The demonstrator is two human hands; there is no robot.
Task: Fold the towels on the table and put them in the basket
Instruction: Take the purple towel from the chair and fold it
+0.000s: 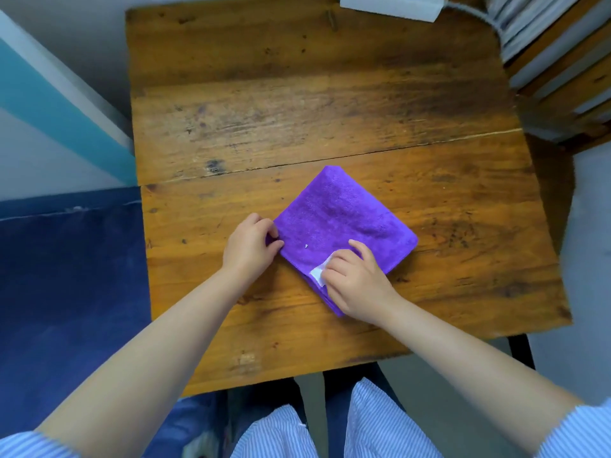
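Lying folded into a square on the wooden worktop [330, 104], the purple towel [344, 223] sits diamond-wise near the front edge. The left hand [251, 247] pinches its left corner; the right hand [355, 282] grips the near corner beside a white label [318, 274].

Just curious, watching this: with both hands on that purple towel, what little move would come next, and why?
Probably one more fold, or lifting it away. The purple towel already lies as a compact folded square on the wooden table; the left hand pinches its left corner and the right hand holds the near corner by the white tag.
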